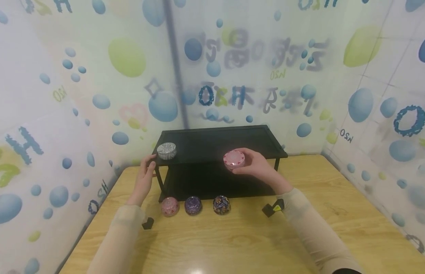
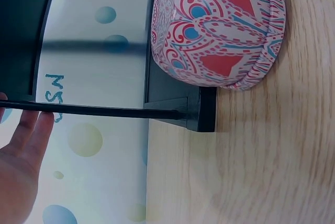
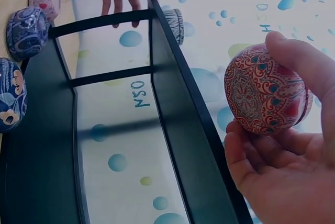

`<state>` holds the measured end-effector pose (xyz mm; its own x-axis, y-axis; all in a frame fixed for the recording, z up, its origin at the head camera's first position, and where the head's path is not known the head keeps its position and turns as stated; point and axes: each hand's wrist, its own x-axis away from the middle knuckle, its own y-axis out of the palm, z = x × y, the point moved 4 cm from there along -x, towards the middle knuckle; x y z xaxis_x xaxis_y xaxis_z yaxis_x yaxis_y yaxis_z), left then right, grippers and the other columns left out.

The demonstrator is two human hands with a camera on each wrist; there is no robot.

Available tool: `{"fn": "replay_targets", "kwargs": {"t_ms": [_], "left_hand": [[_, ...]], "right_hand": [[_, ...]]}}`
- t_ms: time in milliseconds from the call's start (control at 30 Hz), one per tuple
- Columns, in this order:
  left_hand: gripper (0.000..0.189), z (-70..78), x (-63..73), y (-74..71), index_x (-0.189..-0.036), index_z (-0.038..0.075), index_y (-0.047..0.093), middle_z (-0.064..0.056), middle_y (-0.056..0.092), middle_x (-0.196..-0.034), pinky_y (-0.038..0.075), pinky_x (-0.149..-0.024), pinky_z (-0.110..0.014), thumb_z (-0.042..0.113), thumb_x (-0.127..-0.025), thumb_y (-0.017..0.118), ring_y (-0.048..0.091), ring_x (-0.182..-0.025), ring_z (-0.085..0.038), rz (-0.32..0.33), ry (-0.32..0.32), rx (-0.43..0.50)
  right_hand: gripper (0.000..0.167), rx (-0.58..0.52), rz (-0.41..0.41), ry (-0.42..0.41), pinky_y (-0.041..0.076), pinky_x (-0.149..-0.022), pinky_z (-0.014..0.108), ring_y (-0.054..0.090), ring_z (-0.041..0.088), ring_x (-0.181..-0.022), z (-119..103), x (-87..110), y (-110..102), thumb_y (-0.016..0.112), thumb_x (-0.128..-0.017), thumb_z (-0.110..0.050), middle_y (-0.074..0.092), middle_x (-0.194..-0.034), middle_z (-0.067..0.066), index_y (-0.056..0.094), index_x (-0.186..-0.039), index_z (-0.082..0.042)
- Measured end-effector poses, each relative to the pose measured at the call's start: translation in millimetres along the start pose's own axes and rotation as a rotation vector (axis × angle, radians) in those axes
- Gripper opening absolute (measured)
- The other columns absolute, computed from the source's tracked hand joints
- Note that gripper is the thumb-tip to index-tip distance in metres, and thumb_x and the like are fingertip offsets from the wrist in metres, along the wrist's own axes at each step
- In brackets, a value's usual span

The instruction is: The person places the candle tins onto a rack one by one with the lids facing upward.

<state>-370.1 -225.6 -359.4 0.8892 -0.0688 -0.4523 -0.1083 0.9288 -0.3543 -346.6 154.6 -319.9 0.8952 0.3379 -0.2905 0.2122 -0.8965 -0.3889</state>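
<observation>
My right hand [image 1: 255, 166] pinches a round red-and-pink patterned tin [image 1: 234, 159] between thumb and fingers, over the front edge of the black two-tier shelf [image 1: 212, 142]. In the right wrist view, the ornate underside of this tin [image 3: 261, 90] faces the camera. At the shelf's upper left corner, my left hand [image 1: 144, 177] rests with extended fingers [image 2: 36, 140] against the side bar. Close to it, a black-and-white tin [image 1: 166, 151] stands on the top tier.
On the wooden table [image 1: 212, 243], along the shelf's lower front edge, stand a pink tin [image 1: 170, 206], a purple tin [image 1: 193, 205] and a dark flower-patterned tin [image 1: 221, 204]. A patterned curtain [image 1: 212, 68] surrounds the table at the back and sides.
</observation>
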Motion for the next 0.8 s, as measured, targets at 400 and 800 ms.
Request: {"fn": "replay_targets", "kwargs": {"t_ms": [400, 800], "left_hand": [[0.043, -0.1, -0.4, -3.7, -0.144, 0.000, 0.032, -0.024, 0.026, -0.151, 0.045, -0.081, -0.023, 0.022, -0.107, 0.036, 0.042, -0.125, -0.044, -0.003, 0.013, 0.003], [0.042, 0.6, 0.0, -0.7, -0.142, 0.000, 0.033, -0.025, 0.026, -0.151, 0.041, -0.093, -0.064, 0.022, -0.106, 0.037, 0.040, -0.127, -0.047, -0.005, 0.006, 0.035]], "right_hand": [[0.063, -0.024, -0.011, -0.008, 0.053, -0.089, 0.038, 0.059, 0.025, -0.107, -10, -13.4, 6, 0.086, -0.075, -0.020, 0.062, -0.120, 0.007, 0.055, -0.129, -0.011], [0.062, -0.023, -0.015, -0.027, 0.053, -0.089, 0.038, 0.059, 0.024, -0.108, -21, -21.8, 13, 0.085, -0.075, -0.018, 0.061, -0.120, 0.006, 0.055, -0.130, -0.011]]}}
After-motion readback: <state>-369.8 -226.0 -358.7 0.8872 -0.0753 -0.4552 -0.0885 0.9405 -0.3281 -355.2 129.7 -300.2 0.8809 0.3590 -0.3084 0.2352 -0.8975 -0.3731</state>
